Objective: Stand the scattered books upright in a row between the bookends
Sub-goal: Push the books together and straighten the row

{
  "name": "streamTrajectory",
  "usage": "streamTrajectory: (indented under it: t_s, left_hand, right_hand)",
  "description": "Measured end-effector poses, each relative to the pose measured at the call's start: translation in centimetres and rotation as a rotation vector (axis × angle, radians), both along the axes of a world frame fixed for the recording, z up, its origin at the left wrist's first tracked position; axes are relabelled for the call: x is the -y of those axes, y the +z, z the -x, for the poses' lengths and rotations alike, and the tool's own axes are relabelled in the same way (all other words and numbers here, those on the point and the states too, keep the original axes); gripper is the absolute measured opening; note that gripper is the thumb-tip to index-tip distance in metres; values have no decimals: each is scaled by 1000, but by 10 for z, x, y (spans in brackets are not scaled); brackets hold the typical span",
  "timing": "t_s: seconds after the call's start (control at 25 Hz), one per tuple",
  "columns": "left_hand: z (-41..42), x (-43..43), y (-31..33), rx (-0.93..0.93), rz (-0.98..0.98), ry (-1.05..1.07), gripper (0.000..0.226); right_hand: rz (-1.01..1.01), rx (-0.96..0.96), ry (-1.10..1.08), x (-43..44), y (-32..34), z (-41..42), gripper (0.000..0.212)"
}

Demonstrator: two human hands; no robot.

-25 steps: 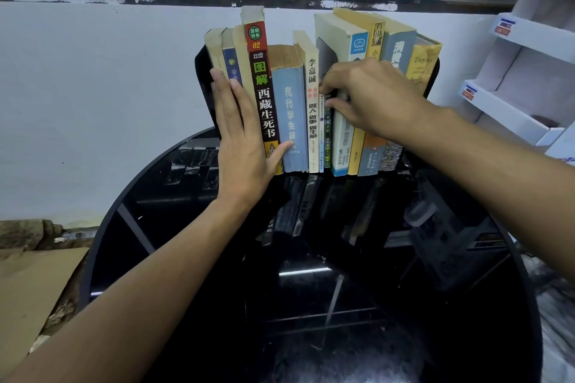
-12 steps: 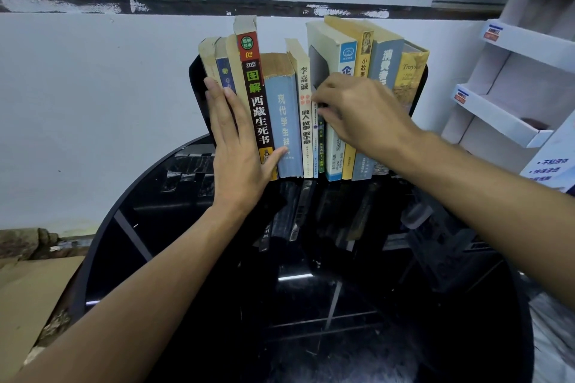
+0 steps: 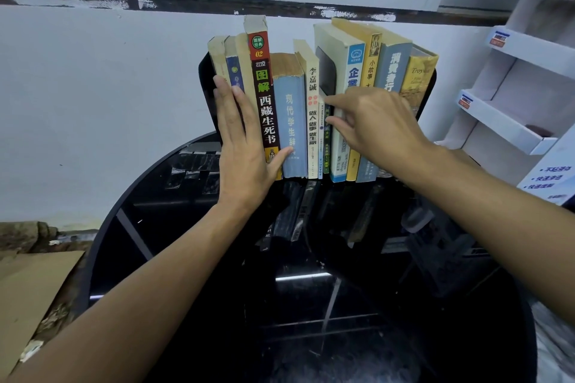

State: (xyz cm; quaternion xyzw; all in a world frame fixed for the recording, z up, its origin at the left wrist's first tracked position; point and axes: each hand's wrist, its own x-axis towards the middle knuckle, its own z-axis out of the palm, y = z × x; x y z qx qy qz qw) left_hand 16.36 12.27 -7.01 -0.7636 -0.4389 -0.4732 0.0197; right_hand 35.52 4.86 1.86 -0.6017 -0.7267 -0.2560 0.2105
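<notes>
between black bookends (image 3: 207, 96) on the dark table (image 3: 130, 246), worn books (image 3: 292, 121) stood upright in a row, left hand (image 3: 245, 146) flat against their spines, right hand (image 3: 382, 127) loosely spread, fingertips (image 3: 334, 100) touching thin middle ones.

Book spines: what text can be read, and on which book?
"02 图解 西藏生死书": black-red spine
"现代学生辞": blue spine
"李嘉诚": cream spine
"小故事": yellow spine
"Troya": ochre spine
The thin spines and shelf labels: too blurred.

Pale blue book (image 3: 292, 121), glossy black table (image 3: 311, 305).
</notes>
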Motion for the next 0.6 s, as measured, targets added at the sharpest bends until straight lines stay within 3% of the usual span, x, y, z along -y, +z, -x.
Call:
streamTrajectory:
  t_s: [0.6]
  left_hand:
    - [-4, 2, 2, 21, -13, 7, 124]
  right_hand:
    - [33, 51, -120, -1, -20, 0, 21]
